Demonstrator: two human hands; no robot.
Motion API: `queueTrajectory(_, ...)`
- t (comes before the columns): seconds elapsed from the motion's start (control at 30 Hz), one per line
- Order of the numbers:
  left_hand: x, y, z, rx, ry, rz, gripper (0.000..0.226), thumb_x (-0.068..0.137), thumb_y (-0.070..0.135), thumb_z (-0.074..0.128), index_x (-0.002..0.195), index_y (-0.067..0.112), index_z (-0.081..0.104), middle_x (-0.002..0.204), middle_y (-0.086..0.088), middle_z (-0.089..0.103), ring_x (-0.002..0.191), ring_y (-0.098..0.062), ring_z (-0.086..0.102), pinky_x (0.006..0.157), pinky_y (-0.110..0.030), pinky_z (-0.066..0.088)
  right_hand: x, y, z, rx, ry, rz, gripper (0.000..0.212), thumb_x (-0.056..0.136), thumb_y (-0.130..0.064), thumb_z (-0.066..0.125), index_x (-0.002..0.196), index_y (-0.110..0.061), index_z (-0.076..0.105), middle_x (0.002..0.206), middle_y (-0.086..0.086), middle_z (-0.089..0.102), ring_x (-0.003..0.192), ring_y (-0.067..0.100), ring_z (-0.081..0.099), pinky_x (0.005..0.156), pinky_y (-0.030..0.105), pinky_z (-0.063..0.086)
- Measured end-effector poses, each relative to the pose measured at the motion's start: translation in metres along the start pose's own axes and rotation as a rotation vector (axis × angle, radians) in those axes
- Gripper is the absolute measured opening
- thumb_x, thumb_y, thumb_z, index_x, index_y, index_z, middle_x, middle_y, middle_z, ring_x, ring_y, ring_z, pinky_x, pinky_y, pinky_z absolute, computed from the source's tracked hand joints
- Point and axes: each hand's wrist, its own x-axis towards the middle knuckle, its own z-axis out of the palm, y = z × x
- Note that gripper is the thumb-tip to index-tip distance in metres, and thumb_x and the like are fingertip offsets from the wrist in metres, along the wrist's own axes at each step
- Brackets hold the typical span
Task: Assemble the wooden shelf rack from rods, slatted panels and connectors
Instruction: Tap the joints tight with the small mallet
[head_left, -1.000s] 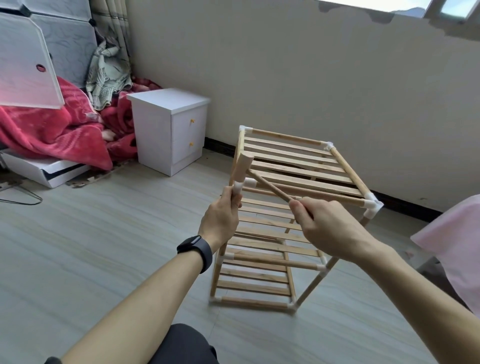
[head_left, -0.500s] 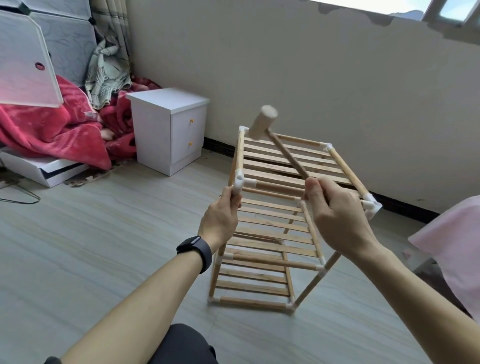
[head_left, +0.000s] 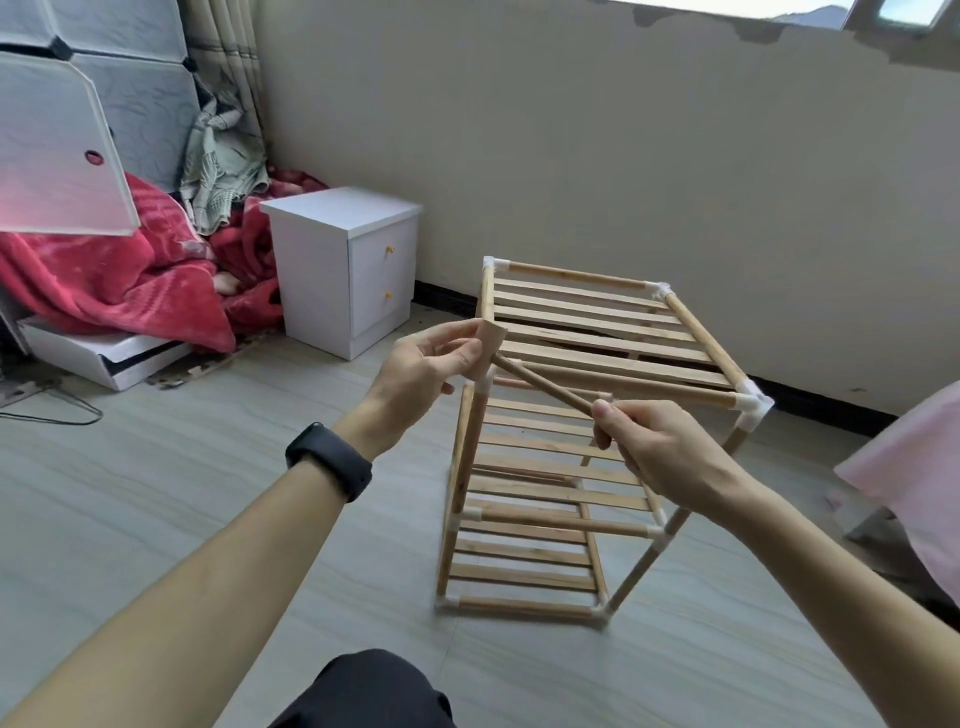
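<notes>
The wooden shelf rack (head_left: 702, 339) stands upright on the floor with three slatted tiers and white corner connectors (head_left: 754, 406). A small wooden mallet (head_left: 545, 387) lies across the rack's top front left corner. My right hand (head_left: 660, 452) grips the lower end of its handle in front of the top tier. My left hand (head_left: 421, 370) pinches the mallet's head just above the front left connector. A black band sits on my left wrist.
A white two-drawer nightstand (head_left: 343, 270) stands left of the rack against the wall. Behind it lie a red blanket (head_left: 104, 275) and a translucent cabinet door (head_left: 52, 156). Pink fabric (head_left: 914, 467) reaches in at the right edge. A black cable (head_left: 52, 411) lies on the floor at left.
The mallet came down from its raised position over the rack. My left hand left the front left post and took hold of the mallet head. My right hand dropped lower with the handle.
</notes>
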Motion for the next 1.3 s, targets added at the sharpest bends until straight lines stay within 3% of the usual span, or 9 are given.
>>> queueTrajectory(0.13,-0.003,-0.003,-0.011,0.033,-0.145,-0.046,0.035,0.096,0.032,0.062,0.130,0.022,0.062,0.102,-0.004,0.077,0.095,-0.017,0.072,0.083,-0.036,0.052,-0.001,-0.002,-0.002,0.044,-0.038,0.012,0.041,0.102,-0.039,0.047,0.081,-0.013,0.071,0.053,-0.003,0.043,0.048,0.011,0.036,0.051,0.028,0.033)
queueTrajectory(0.27,-0.001,-0.001,-0.002,-0.013,0.004,0.037,0.039,0.095,0.033,0.063,0.132,0.021,0.062,0.094,-0.002,0.077,0.080,-0.007,0.067,0.075,-0.025,0.055,0.005,-0.011,-0.001,0.177,0.043,-0.012,0.029,0.104,-0.032,0.049,0.095,-0.014,0.070,0.054,-0.003,0.045,0.046,0.010,0.038,0.044,0.021,0.034)
queueTrajectory(0.37,0.004,0.000,0.001,-0.063,-0.007,0.000,0.045,0.096,0.038,0.061,0.136,0.018,0.060,0.098,-0.004,0.077,0.083,-0.016,0.068,0.075,-0.030,0.056,0.015,-0.025,-0.007,0.520,0.196,0.033,0.019,0.103,-0.022,0.057,0.116,-0.010,0.064,0.058,-0.005,0.051,0.047,0.007,0.040,0.041,0.019,0.034)
queueTrajectory(0.47,0.006,0.004,0.005,-0.033,-0.009,0.040,0.042,0.097,0.040,0.059,0.135,0.024,0.059,0.098,0.002,0.076,0.083,-0.006,0.068,0.072,-0.022,0.055,0.029,-0.048,-0.014,0.854,0.326,0.027,0.024,0.104,-0.028,0.054,0.106,-0.009,0.068,0.065,-0.004,0.054,0.052,0.007,0.041,0.046,0.017,0.035)
queueTrajectory(0.6,0.010,-0.019,0.012,0.156,0.086,0.070,0.041,0.099,0.053,0.053,0.132,0.028,0.057,0.124,0.007,0.060,0.107,-0.001,0.057,0.081,-0.021,0.045,0.067,-0.083,-0.001,0.597,0.610,-0.093,0.037,0.107,-0.045,0.041,0.087,-0.022,0.062,0.080,-0.009,0.065,0.081,0.007,0.062,0.089,0.033,0.052)
queueTrajectory(0.77,0.003,-0.066,0.025,0.308,-0.028,-0.033,0.033,0.097,0.051,0.057,0.120,0.028,0.058,0.113,0.010,0.066,0.108,-0.011,0.063,0.084,-0.024,0.052,0.114,-0.123,0.012,0.905,0.678,-0.128,0.035,0.108,-0.035,0.046,0.077,-0.019,0.044,0.052,-0.009,0.037,0.046,0.010,0.034,0.048,0.027,0.034)
queueTrajectory(0.9,0.005,-0.085,0.030,0.380,0.056,0.034,0.049,0.093,0.069,0.039,0.112,0.032,0.065,0.096,0.007,0.073,0.090,-0.017,0.069,0.077,-0.046,0.059,0.142,-0.130,0.039,0.676,0.650,-0.204,0.043,0.100,-0.048,0.046,0.065,-0.023,0.038,0.052,-0.009,0.035,0.050,0.016,0.032,0.054,0.042,0.032)
queueTrajectory(1.0,0.008,-0.092,0.030,0.380,0.086,0.075,0.049,0.093,0.068,0.040,0.116,0.033,0.066,0.096,0.009,0.074,0.085,-0.017,0.069,0.071,-0.043,0.058,0.152,-0.141,0.045,0.442,0.621,-0.278,0.048,0.105,-0.038,0.046,0.061,-0.026,0.033,0.045,-0.017,0.033,0.049,0.010,0.031,0.057,0.039,0.030)
queueTrajectory(1.3,0.012,-0.101,0.031,0.342,0.107,0.099,0.040,0.097,0.059,0.048,0.117,0.030,0.067,0.094,0.008,0.074,0.083,-0.015,0.070,0.069,-0.041,0.058,0.162,-0.129,0.049,0.432,0.719,-0.296,0.044,0.105,-0.028,0.045,0.063,-0.026,0.037,0.046,-0.017,0.034,0.046,0.010,0.033,0.050,0.036,0.031)
